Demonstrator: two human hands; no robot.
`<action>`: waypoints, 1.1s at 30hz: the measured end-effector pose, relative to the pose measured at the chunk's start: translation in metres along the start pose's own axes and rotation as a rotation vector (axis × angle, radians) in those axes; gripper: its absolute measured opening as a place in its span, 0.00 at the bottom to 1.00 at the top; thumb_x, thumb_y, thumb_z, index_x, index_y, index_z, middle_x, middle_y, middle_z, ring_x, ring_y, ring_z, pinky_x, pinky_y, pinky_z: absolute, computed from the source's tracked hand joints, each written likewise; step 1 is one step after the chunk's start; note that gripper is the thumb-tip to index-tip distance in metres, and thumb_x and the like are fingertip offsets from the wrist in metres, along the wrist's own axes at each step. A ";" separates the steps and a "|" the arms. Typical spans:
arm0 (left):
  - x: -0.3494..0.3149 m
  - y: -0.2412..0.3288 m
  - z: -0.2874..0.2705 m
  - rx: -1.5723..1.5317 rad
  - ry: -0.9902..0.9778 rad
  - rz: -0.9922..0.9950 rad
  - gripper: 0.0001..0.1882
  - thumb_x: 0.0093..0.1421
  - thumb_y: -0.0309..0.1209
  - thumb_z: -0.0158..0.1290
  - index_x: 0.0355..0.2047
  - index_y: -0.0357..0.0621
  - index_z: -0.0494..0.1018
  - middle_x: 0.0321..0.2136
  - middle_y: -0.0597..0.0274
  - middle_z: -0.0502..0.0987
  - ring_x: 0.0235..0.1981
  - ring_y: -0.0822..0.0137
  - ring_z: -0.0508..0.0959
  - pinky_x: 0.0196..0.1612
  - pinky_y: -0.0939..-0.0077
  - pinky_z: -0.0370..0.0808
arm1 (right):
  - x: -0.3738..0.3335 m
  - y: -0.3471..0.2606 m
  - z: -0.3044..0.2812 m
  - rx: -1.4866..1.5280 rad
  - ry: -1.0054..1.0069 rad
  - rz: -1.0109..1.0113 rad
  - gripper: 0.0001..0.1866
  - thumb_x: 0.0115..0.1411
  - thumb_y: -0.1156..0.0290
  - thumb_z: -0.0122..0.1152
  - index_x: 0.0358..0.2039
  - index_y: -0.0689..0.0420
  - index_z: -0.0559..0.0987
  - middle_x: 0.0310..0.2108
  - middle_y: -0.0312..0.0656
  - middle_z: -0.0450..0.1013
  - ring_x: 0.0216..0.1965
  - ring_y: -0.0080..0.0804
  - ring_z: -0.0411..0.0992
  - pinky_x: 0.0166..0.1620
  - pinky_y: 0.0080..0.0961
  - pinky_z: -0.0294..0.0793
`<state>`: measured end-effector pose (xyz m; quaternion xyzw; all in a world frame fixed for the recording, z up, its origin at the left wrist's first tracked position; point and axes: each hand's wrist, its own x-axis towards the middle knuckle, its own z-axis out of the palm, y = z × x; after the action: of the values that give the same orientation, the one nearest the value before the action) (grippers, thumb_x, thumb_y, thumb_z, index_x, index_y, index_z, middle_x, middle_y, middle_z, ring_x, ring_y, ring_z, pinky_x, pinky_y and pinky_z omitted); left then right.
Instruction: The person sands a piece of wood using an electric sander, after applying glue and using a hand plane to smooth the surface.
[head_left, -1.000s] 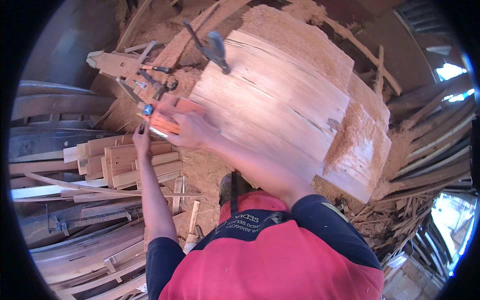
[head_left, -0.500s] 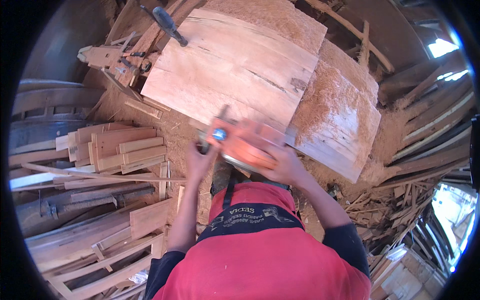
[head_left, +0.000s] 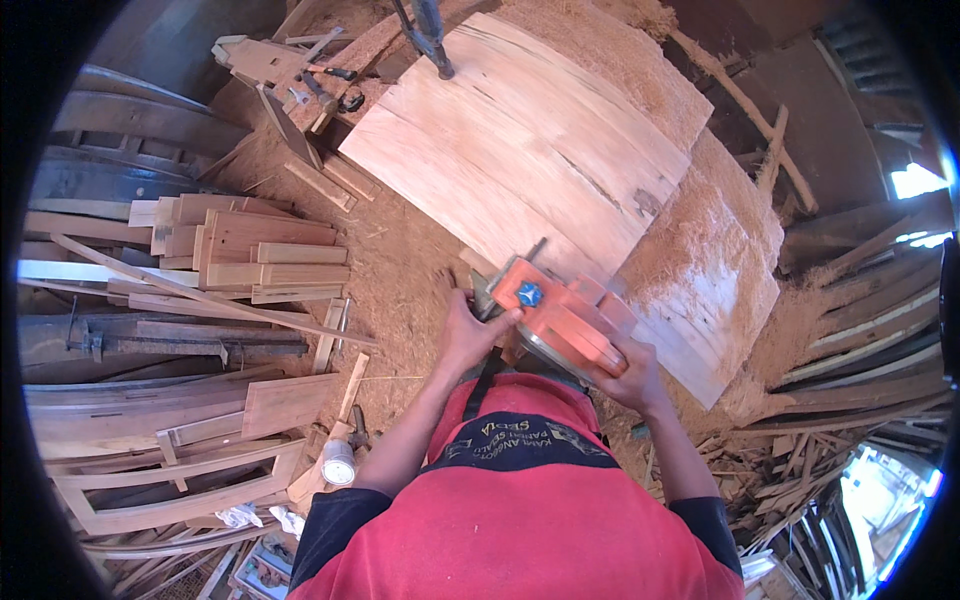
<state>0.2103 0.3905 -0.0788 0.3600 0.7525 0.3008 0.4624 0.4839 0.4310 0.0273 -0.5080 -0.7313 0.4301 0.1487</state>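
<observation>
An orange electric hand planer [head_left: 565, 315] with a blue knob rests at the near edge of a wide, pale wooden panel [head_left: 530, 140]. My right hand [head_left: 635, 375] is closed around its rear handle. At the planer's front end is my left hand [head_left: 468, 325], fingers spread apart. Its thumb reaches against the orange body, beside a grey-green base part. Dark cracks run along the panel's joined planks. The planer's sole is hidden from above.
A dark clamp [head_left: 432, 45] stands at the panel's far left corner. Stacked boards [head_left: 270, 240] lie to the left, near a wooden frame [head_left: 180, 490] and a white can [head_left: 338, 462]. Shavings [head_left: 670, 240] cover a second panel [head_left: 690, 340]. Curved slats [head_left: 870, 330] line the right.
The view has swung, shifting the scene within the picture. The planer and both hands appear farther right and slightly lower, and the planer is less blurred. My right hand keeps its hold.
</observation>
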 end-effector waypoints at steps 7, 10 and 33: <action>0.072 0.001 -0.100 -0.017 0.171 0.005 0.45 0.45 0.54 0.73 0.49 0.27 0.72 0.38 0.47 0.80 0.39 0.60 0.80 0.43 0.67 0.77 | 0.106 -0.057 0.065 -0.041 0.049 -0.199 0.18 0.49 0.64 0.70 0.40 0.57 0.81 0.32 0.49 0.79 0.33 0.51 0.78 0.37 0.41 0.76; 0.106 0.001 -0.144 -0.066 0.255 0.065 0.44 0.46 0.55 0.72 0.49 0.25 0.74 0.36 0.49 0.81 0.37 0.64 0.80 0.41 0.69 0.77 | 0.153 -0.090 0.090 0.026 0.002 -0.166 0.18 0.49 0.63 0.69 0.41 0.56 0.81 0.33 0.51 0.78 0.34 0.54 0.78 0.39 0.44 0.76; 0.217 -0.046 -0.257 -0.109 0.273 0.118 0.34 0.58 0.47 0.67 0.52 0.26 0.75 0.39 0.61 0.80 0.37 0.73 0.76 0.43 0.78 0.73 | 0.268 -0.130 0.159 0.038 -0.032 -0.314 0.24 0.52 0.58 0.67 0.46 0.59 0.79 0.36 0.57 0.79 0.39 0.57 0.78 0.43 0.48 0.76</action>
<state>-0.1043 0.5121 -0.1179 0.3335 0.7684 0.4140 0.3562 0.1819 0.5738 -0.0232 -0.3775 -0.7958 0.4233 0.2120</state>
